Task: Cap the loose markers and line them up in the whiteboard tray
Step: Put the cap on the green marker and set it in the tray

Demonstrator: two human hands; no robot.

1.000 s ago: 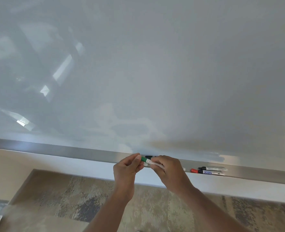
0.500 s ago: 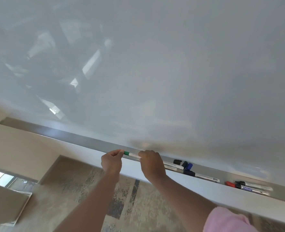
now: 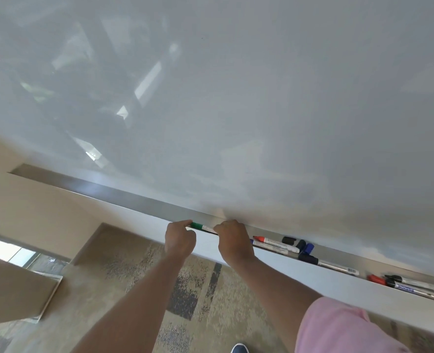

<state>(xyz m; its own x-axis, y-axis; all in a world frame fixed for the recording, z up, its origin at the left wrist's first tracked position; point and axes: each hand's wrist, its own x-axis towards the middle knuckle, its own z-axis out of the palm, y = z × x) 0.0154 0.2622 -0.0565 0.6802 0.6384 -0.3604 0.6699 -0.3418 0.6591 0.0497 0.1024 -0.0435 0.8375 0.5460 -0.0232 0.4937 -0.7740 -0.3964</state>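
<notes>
A green-capped marker (image 3: 202, 227) lies along the metal whiteboard tray (image 3: 124, 197), held at both ends. My left hand (image 3: 179, 238) pinches its green cap end. My right hand (image 3: 232, 242) grips the white barrel. To the right in the tray lie a red-capped marker (image 3: 274, 242), a second marker (image 3: 269, 247) beside it, loose black and blue caps (image 3: 300, 244), a black-capped marker (image 3: 325, 264), and at the far right a red and a black marker (image 3: 409, 286).
The whiteboard (image 3: 261, 110) fills the upper view. Below are a patterned carpet (image 3: 124, 276), a beige wall (image 3: 32, 212) at the left, a brown table corner (image 3: 12, 289) at lower left, and my shoe tip (image 3: 239, 349).
Both hands have carried the green marker left along the tray and lowered it onto the tray. The view has swung left, and more markers now show at the right.
</notes>
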